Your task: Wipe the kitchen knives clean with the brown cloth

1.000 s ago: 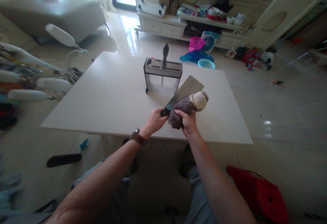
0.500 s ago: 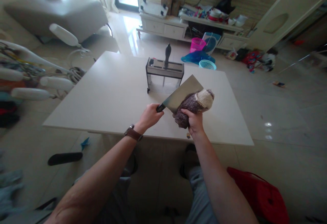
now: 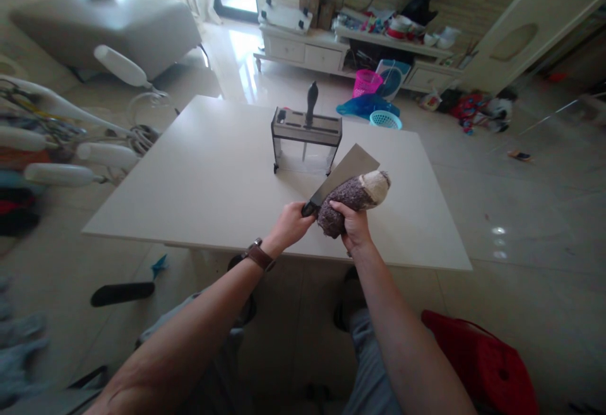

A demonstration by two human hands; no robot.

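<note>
Centre frame, over a white worktop (image 3: 189, 187), the left hand (image 3: 291, 225) curls its fingers around the handle of a cleaver (image 3: 351, 163); the right hand (image 3: 356, 227) grips a taro-like root (image 3: 351, 195), fingers wrapped. Its right end is pale and bare, dark skin covers the rest: most paring seems undone.

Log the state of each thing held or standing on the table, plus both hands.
Left hand: closed on the cleaver
Right hand: gripping the root
Cleaver: held, blade partly behind the root
Root: pale at far end, brown skin elsewhere
Knife block: upright, black-handled tool in it
</note>
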